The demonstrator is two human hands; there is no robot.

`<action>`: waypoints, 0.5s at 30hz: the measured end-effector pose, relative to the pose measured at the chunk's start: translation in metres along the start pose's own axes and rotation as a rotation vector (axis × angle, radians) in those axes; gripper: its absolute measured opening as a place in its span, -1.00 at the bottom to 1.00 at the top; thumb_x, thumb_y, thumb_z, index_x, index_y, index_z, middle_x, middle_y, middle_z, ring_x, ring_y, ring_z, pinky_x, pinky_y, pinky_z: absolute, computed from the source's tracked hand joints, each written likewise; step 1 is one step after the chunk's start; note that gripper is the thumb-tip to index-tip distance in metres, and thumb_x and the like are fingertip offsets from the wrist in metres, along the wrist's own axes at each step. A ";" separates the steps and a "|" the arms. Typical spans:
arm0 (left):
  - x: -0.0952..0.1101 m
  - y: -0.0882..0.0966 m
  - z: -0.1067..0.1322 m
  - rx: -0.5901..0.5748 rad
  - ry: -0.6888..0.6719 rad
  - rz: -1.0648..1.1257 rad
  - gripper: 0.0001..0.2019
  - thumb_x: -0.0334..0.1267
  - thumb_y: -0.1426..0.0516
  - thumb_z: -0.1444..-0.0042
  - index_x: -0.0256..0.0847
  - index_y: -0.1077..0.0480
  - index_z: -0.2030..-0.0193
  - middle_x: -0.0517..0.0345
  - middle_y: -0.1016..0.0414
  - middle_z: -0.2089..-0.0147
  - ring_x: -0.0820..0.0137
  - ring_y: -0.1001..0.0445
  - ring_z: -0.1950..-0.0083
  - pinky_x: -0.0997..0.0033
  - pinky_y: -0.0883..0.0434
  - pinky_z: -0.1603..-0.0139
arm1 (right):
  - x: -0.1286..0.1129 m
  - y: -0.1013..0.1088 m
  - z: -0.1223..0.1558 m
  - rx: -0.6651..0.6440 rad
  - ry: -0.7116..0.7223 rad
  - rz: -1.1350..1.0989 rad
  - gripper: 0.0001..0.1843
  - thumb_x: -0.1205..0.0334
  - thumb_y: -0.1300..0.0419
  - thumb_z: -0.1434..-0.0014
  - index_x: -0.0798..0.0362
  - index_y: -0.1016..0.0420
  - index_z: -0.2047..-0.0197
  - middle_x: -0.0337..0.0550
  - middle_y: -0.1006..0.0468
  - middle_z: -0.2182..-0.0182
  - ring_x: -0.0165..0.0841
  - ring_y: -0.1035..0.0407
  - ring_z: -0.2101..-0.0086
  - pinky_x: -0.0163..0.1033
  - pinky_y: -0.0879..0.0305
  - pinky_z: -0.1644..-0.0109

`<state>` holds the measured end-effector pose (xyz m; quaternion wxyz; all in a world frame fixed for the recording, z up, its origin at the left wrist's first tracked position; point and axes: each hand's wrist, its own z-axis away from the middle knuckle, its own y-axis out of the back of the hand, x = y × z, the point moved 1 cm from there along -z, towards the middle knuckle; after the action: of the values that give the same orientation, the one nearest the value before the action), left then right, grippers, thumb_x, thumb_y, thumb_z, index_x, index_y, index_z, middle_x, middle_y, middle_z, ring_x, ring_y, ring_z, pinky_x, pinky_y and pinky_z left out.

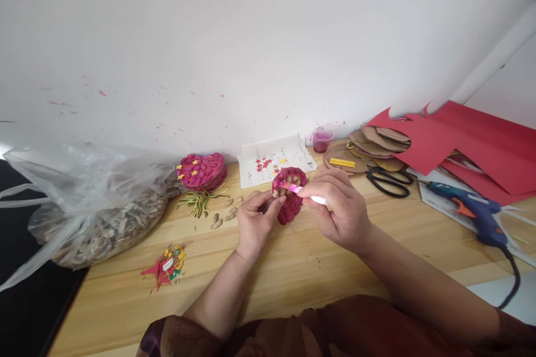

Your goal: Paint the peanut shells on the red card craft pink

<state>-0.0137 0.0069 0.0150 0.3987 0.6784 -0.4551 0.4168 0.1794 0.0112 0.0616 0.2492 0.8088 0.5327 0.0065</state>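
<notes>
My left hand (260,217) pinches the edge of a round piece covered in peanut shells (288,179), most of them magenta and a few still tan. The piece is tilted up, and its lower part seems to rest on or overlap more magenta shells (290,211) below it. Between the thumb and fingers of my right hand (337,206) is a white-handled paintbrush (314,198), its pink tip touching the tan shells. A cup of magenta paint (321,139) stands behind my right hand. Several loose peanut shells (216,222) lie left of my left hand.
A bag of shells (113,228) and a stack of magenta shell discs (205,172) are on the left. Paper with small stars (268,162) lies behind my hands. To the right are cardboard discs (377,142), scissors (389,181), a glue gun (469,206) and red sheets (481,145).
</notes>
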 end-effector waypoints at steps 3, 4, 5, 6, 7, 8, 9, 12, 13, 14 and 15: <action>0.003 0.001 -0.001 -0.033 -0.037 -0.060 -0.81 -0.14 -0.39 -0.06 -0.14 -0.64 0.49 0.21 -0.40 0.55 0.40 -0.29 0.48 0.37 -0.30 0.37 | -0.001 0.000 -0.001 0.002 -0.001 -0.015 -0.76 0.43 -0.22 -0.31 -0.08 -0.52 0.03 -0.22 -0.66 0.31 -0.27 -0.49 0.24 -0.06 -0.44 0.06; 0.004 0.001 -0.001 -0.046 -0.044 -0.074 -0.76 -0.13 -0.39 -0.07 -0.14 -0.59 0.54 0.22 -0.37 0.56 0.41 -0.27 0.49 0.38 -0.28 0.38 | -0.001 0.000 -0.001 0.000 0.001 -0.023 -0.76 0.43 -0.22 -0.31 -0.08 -0.51 0.04 -0.22 -0.66 0.31 -0.27 -0.49 0.24 -0.07 -0.45 0.06; 0.005 0.001 -0.001 -0.056 -0.048 -0.086 -0.71 -0.13 -0.38 -0.07 -0.15 -0.54 0.59 0.23 -0.34 0.57 0.41 -0.25 0.49 0.38 -0.26 0.39 | -0.001 0.000 -0.001 -0.001 0.006 -0.030 -0.77 0.43 -0.23 -0.31 -0.07 -0.51 0.04 -0.22 -0.66 0.30 -0.27 -0.49 0.24 -0.07 -0.45 0.06; 0.005 0.001 -0.001 -0.060 -0.051 -0.094 -0.67 -0.13 -0.38 -0.07 -0.15 -0.49 0.63 0.24 -0.31 0.58 0.42 -0.23 0.50 0.38 -0.24 0.40 | -0.001 0.000 -0.001 -0.005 0.012 -0.037 -0.77 0.44 -0.23 -0.31 -0.06 -0.51 0.04 -0.22 -0.66 0.30 -0.28 -0.49 0.24 -0.08 -0.45 0.06; 0.006 0.001 -0.001 -0.062 -0.054 -0.100 -0.64 -0.13 -0.38 -0.08 -0.15 -0.45 0.65 0.25 -0.29 0.58 0.42 -0.22 0.50 0.38 -0.23 0.40 | 0.000 0.000 0.000 -0.007 0.017 -0.041 -0.77 0.44 -0.24 -0.30 -0.05 -0.50 0.04 -0.21 -0.66 0.30 -0.28 -0.49 0.24 -0.09 -0.45 0.06; 0.006 0.002 -0.001 -0.060 -0.057 -0.103 -0.63 -0.13 -0.38 -0.09 -0.16 -0.43 0.65 0.25 -0.27 0.58 0.43 -0.21 0.50 0.38 -0.22 0.41 | 0.000 0.000 0.000 -0.009 0.022 -0.042 -0.77 0.44 -0.24 -0.30 -0.05 -0.50 0.04 -0.21 -0.66 0.30 -0.28 -0.49 0.24 -0.09 -0.45 0.06; 0.006 0.002 0.000 -0.056 -0.061 -0.104 -0.63 -0.13 -0.37 -0.10 -0.16 -0.43 0.65 0.25 -0.27 0.58 0.43 -0.21 0.50 0.38 -0.21 0.41 | 0.000 -0.001 0.001 -0.009 0.024 -0.036 -0.77 0.44 -0.24 -0.30 -0.05 -0.50 0.04 -0.20 -0.66 0.29 -0.27 -0.48 0.24 -0.09 -0.45 0.06; 0.005 0.002 0.001 -0.038 -0.077 -0.106 -0.63 -0.12 -0.36 -0.12 -0.16 -0.44 0.63 0.25 -0.26 0.58 0.42 -0.21 0.49 0.38 -0.19 0.41 | 0.001 -0.001 0.003 -0.020 0.026 -0.002 -0.78 0.43 -0.23 -0.31 -0.04 -0.50 0.03 -0.18 -0.67 0.28 -0.26 -0.48 0.21 -0.07 -0.44 0.03; 0.005 0.002 0.001 -0.032 -0.078 -0.110 -0.63 -0.12 -0.35 -0.12 -0.16 -0.44 0.63 0.25 -0.26 0.58 0.42 -0.21 0.48 0.38 -0.19 0.40 | 0.000 -0.001 0.004 -0.028 0.027 0.005 -0.79 0.43 -0.23 -0.32 -0.03 -0.50 0.03 -0.18 -0.66 0.27 -0.25 -0.48 0.20 -0.07 -0.44 0.02; 0.005 0.002 0.001 -0.027 -0.078 -0.117 -0.63 -0.12 -0.34 -0.13 -0.16 -0.44 0.63 0.25 -0.25 0.58 0.42 -0.21 0.48 0.38 -0.19 0.40 | 0.000 -0.002 0.004 -0.039 0.030 0.007 -0.80 0.42 -0.23 -0.32 -0.03 -0.50 0.04 -0.17 -0.66 0.28 -0.25 -0.49 0.20 -0.06 -0.44 0.02; 0.004 0.002 0.002 -0.027 -0.076 -0.124 -0.64 -0.13 -0.33 -0.14 -0.16 -0.45 0.62 0.26 -0.25 0.58 0.41 -0.21 0.47 0.38 -0.19 0.40 | -0.001 -0.002 0.004 -0.048 0.034 0.007 -0.81 0.41 -0.23 -0.33 -0.02 -0.50 0.04 -0.17 -0.66 0.28 -0.25 -0.48 0.21 -0.07 -0.44 0.03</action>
<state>-0.0145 0.0037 0.0186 0.4153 0.7152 -0.4325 0.3591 0.1786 0.0093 0.0575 0.2595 0.8042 0.5336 0.0337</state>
